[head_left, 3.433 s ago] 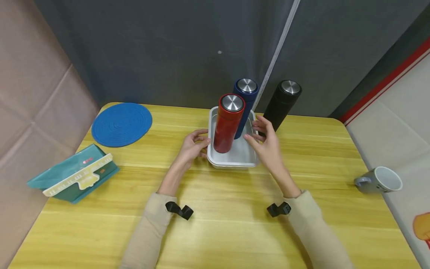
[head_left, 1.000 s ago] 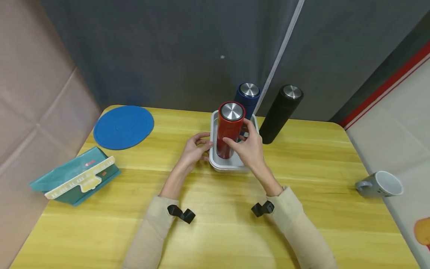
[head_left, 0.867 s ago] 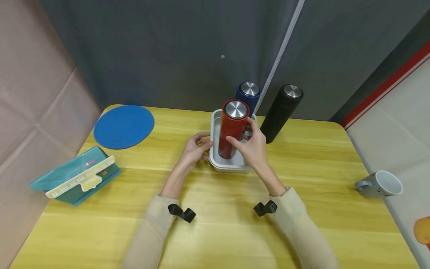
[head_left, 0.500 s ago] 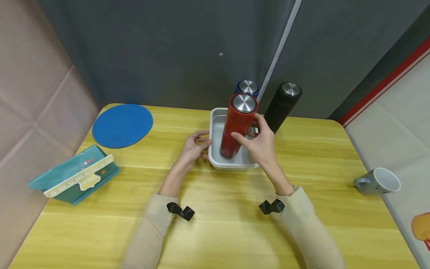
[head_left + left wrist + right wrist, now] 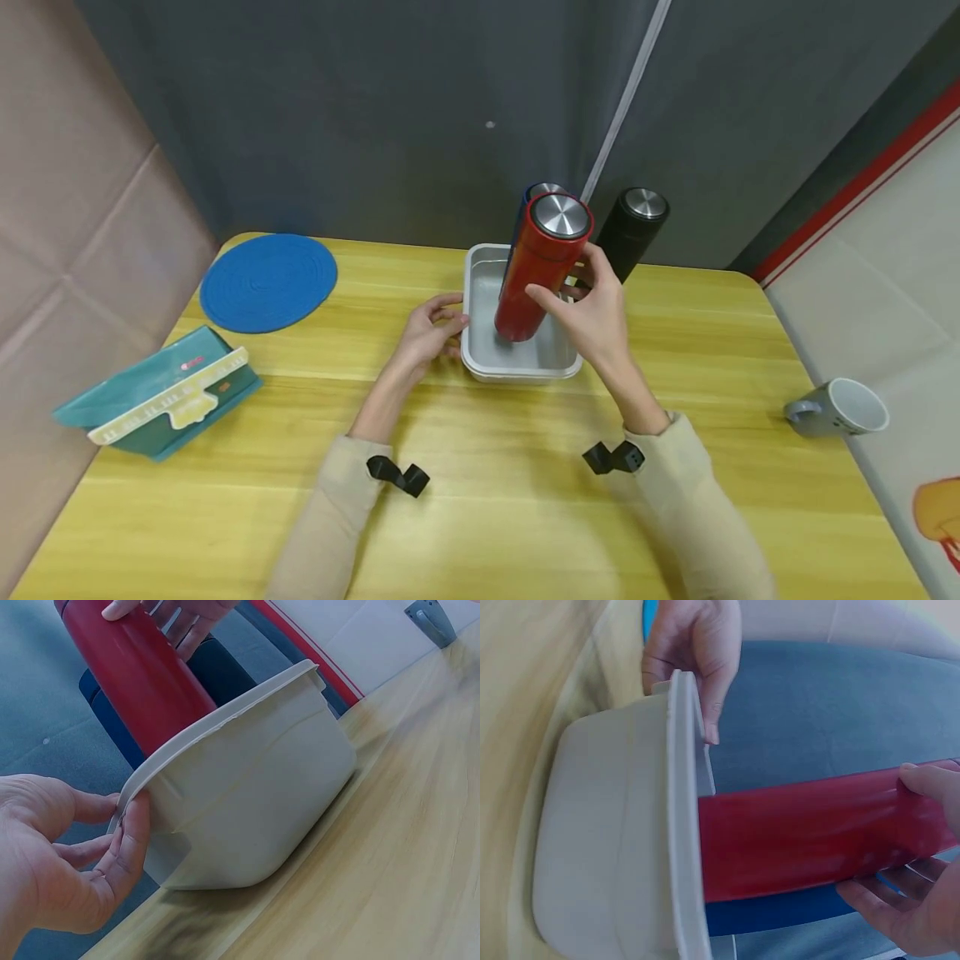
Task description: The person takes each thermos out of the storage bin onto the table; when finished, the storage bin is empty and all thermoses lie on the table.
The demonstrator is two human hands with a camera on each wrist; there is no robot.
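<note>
My right hand (image 5: 592, 312) grips a red flask (image 5: 536, 275) with a steel cap around its middle. The flask leans to the right, and its base is still inside the white tray (image 5: 517, 372). The right wrist view shows the red flask (image 5: 802, 832) rising past the tray rim (image 5: 679, 825). My left hand (image 5: 431, 325) pinches the tray's left rim, with the thumb (image 5: 131, 832) on the edge. A blue flask (image 5: 542, 190) stands in the tray behind the red one, mostly hidden. A black flask (image 5: 630, 229) stands on the table behind the tray to the right.
A round blue mat (image 5: 268, 279) lies at the far left of the yellow wooden table (image 5: 487, 500). A teal box (image 5: 157, 400) sits near the left edge. A grey mug (image 5: 836, 408) stands by the right edge. A dark curtain hangs close behind the flasks.
My right hand has closed round the red flask, then raised it and tipped its top to the right. The left hand has stayed on the tray rim.
</note>
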